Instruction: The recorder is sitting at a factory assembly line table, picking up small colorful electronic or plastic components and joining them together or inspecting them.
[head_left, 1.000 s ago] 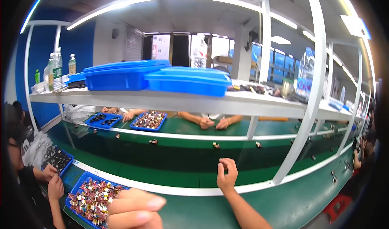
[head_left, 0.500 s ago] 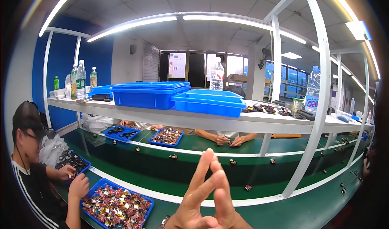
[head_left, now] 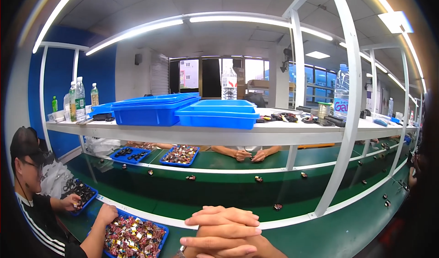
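At the lower middle my two hands are clasped together, fingers interlaced, above the green work surface (head_left: 302, 237). My left hand (head_left: 208, 231) comes from the lower left, and my right hand (head_left: 258, 245) meets it from the right. Both have their fingers folded between each other, and no object shows in them. The palms are hidden. Left of my hands lies a blue tray (head_left: 165, 245) heaped with small parts (head_left: 135, 235), wrapped in reddish and yellow with silvery pieces. Neither hand touches it.
A person (head_left: 39, 207) at the left has one hand at that tray, another at a tray of black parts (head_left: 83, 191). Small parts (head_left: 277, 207) lie spaced along the dark green belt (head_left: 215, 196). A white shelf (head_left: 183, 132) holds blue bins (head_left: 217, 117). Another person's hands (head_left: 250, 155) work beyond.
My hands went from fingers pointing up and touching at the tips to interlaced and lower. The person at the left moved a hand onto the tray of parts. The view shifted slightly.
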Motion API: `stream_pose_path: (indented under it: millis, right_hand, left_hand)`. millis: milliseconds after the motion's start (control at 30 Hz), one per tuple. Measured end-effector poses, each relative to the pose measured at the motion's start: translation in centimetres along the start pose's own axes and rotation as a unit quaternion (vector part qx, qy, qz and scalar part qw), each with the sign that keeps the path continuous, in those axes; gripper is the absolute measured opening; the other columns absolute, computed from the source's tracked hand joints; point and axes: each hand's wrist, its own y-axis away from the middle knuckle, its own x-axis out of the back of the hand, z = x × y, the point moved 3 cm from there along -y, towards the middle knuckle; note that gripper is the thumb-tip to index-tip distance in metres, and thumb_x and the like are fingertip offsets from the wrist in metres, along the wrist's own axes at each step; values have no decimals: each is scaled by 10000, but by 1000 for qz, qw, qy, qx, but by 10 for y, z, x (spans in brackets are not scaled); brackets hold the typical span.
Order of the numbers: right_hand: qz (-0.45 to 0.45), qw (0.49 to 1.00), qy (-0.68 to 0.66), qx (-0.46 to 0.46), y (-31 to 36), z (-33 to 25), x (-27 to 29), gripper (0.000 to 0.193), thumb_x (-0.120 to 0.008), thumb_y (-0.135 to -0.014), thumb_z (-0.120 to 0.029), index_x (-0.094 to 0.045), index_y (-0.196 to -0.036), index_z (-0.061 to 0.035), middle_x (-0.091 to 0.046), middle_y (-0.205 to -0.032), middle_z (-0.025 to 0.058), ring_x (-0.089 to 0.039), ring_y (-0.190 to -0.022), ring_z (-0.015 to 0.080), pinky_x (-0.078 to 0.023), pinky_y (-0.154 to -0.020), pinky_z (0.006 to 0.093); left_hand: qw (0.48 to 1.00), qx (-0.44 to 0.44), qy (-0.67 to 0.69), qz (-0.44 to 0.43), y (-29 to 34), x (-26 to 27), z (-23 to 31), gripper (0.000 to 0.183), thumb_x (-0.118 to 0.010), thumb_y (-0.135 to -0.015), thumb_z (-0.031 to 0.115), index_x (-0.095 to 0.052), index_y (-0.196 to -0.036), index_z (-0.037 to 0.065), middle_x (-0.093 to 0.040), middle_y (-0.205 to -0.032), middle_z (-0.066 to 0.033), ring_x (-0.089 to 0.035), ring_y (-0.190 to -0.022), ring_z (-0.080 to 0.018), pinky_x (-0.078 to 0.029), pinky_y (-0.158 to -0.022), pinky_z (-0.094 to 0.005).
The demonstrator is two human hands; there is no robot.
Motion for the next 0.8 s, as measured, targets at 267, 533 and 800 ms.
stream_pose_path:
  millis: [267,533,800]
  right_hand:
    - [32,998,20,-52,-18,-5,2,460,-692,-745,-176,-678,-1205,-162,-606,-1252,125,-538,-1217,375,-380,-1044,590]
    - [305,951,34,-43,5,17,24,323,-525,-669,173,-712,-900,47,-719,-912,191,-720,-853,308,-591,-759,351]
    - [326,942,-82,-2,21,20,27,148,-517,-436,62,-494,-534,-47,-461,-512,27,-398,-439,149,-253,-431,254]
  left_hand:
    - [990,-47,17,135,15,-62,-34,904,-648,-889,440,-135,-1576,152,-29,-1625,-243,-143,-1472,-481,-282,-1109,-639]
    - [938,-94,-156,295,39,-23,-20,669,-425,-820,-140,-374,-1457,58,-656,-1123,-274,-685,-1001,-354,-596,-782,-408]
    - [954,-162,-121,223,34,-16,12,110,-547,-640,-56,-521,-548,-1,-468,-467,-46,-387,-375,-141,-258,-403,-258]
